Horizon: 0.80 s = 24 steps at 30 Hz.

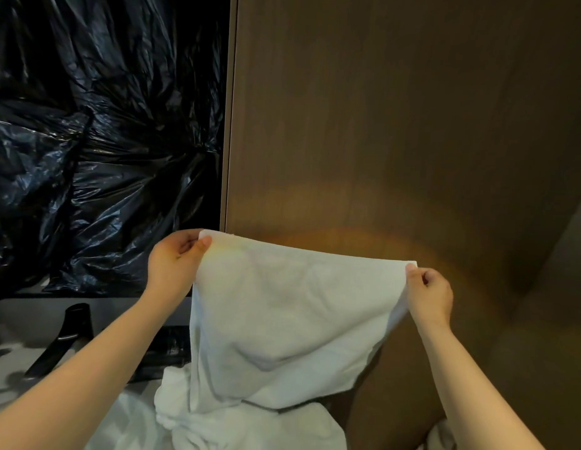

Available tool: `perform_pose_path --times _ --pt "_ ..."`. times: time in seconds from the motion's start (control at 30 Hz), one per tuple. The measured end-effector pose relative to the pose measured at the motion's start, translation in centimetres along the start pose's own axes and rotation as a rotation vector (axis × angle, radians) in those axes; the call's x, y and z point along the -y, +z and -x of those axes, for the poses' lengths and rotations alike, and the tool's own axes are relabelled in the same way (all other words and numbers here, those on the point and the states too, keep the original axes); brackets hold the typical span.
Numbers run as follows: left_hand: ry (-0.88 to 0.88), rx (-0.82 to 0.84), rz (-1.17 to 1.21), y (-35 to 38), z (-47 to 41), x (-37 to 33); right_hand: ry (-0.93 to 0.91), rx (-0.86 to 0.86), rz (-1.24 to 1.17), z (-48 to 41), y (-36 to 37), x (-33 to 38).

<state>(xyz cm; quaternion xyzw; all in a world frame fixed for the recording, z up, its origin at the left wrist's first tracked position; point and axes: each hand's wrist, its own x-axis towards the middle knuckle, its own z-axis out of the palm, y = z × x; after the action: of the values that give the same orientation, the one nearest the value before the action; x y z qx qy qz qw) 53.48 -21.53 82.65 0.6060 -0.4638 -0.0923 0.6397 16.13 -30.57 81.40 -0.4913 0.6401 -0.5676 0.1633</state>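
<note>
Seen from the head camera, the left hand [175, 264] and right hand [430, 295] each pinch a top corner of the white towel [289, 319]. It hangs spread before the wooden panel [396, 125], its lower end on crumpled white linen [217, 427]. Black plastic [97, 141] hangs left; what it covers I cannot tell.
</note>
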Motion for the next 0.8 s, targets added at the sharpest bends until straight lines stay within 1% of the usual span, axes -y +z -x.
perform_pose_path --times 0.07,0.13,0.23,0.33,0.4,0.47,0.57,0.67,0.8 --pt "-0.008 0.008 0.032 0.1 0.3 -1.0 0.006 0.042 0.042 0.0 -0.2 0.0" --pt "-0.008 0.021 0.064 0.6 1.0 -2.2 -0.012 0.047 0.068 0.7 -0.4 0.3" --pt "0.048 0.111 0.107 1.5 2.9 -4.1 -0.13 0.107 0.05 2.8 -0.4 1.6" --pt "0.121 0.231 0.073 2.6 5.0 -5.3 -0.247 0.267 -0.042 6.0 -0.2 3.6" --pt "0.114 0.282 0.071 3.3 6.4 -5.4 -0.288 0.41 -0.103 8.5 0.1 4.6" --pt "0.061 0.327 0.11 4.0 7.8 -5.4 -0.269 0.529 -0.158 10.7 0.5 5.0" --pt "0.012 0.377 0.123 4.6 9.8 -5.4 -0.213 0.611 -0.215 12.6 0.5 4.6" --pt "0.032 0.408 0.121 4.7 11.7 -5.3 -0.19 0.658 -0.29 13.1 -0.1 3.9" --pt "0.082 0.417 0.129 4.5 12.9 -5.5 -0.206 0.761 -0.361 14.0 -0.7 3.3"
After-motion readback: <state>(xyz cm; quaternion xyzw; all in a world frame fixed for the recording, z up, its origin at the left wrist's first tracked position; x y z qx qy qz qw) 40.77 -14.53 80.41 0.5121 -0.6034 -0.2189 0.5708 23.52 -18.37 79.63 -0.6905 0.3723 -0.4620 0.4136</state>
